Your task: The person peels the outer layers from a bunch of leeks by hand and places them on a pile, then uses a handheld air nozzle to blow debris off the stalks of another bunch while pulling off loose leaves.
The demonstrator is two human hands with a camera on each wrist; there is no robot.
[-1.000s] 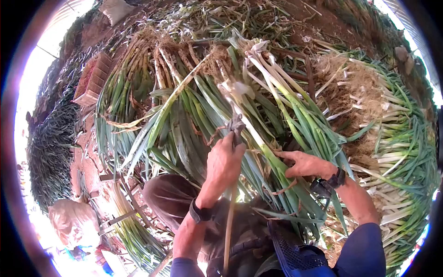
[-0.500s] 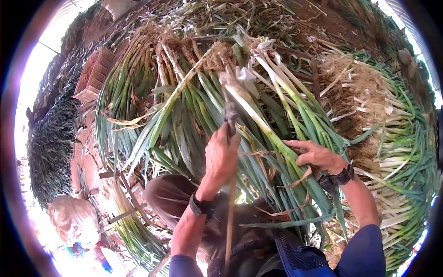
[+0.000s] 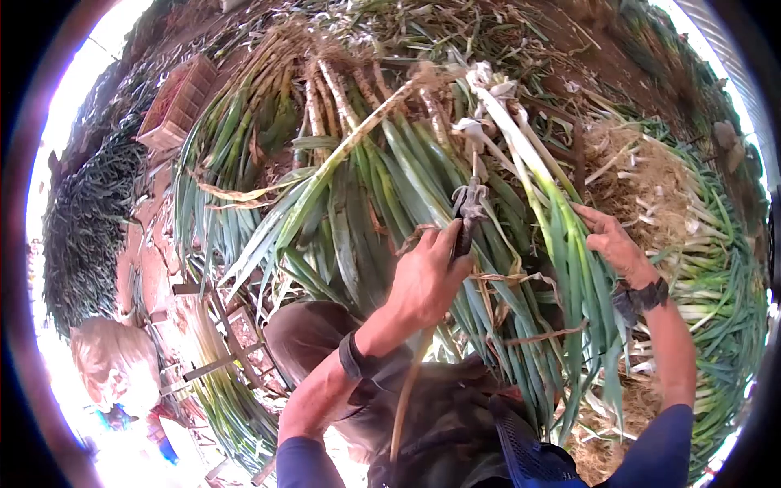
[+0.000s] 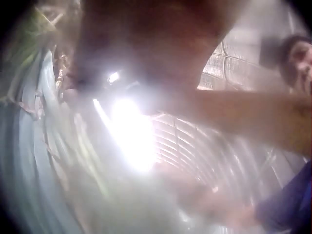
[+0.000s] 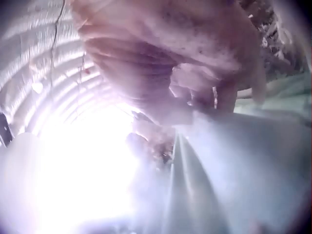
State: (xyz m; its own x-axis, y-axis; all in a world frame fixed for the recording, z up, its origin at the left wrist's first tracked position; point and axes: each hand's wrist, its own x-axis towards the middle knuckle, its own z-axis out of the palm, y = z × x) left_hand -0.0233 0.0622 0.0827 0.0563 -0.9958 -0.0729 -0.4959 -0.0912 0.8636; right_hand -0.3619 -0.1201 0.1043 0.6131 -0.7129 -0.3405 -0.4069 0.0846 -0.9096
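1. Two hands are raised over the person's knee [image 3: 303, 342], which sits just below the left hand [image 3: 423, 281]. Blue sleeves show at the bottom edge.
2. The left hand is closed round a tool [image 3: 467, 210]. Its pale wooden shaft runs down from the fist toward the body. Its dark metal tip sticks out above the knuckles, in among the leaves. The left wrist view is too blurred and glared to add anything.
3. The right hand [image 3: 612, 242] is off to the right of the left one, well apart. Its fingers bend over the green part of a leek [image 3: 521, 154]. The right wrist view is hazy but shows curled fingers against a pale stalk.
4. That leek runs from between the hands up and away, with its white shank and root end beyond the tool tip. It lies on a bundle [image 3: 358, 203] of others fanned out above the knee.
5. As I judge it, the leek is light and long, so it would droop if held by one end. The white shank looks firm and is the best place to grip. The leaves are soft and would crease or tear, and the dry outer skins hanging off look loose and likely to slip.
6. Beyond the right hand lies a pile [image 3: 700, 244] of more leeks, pale root ends facing inward. Far beyond the left hand, a crate [image 3: 181, 102] stands on bare earth. Left of it is a dark heap [image 3: 85, 236] of greens.
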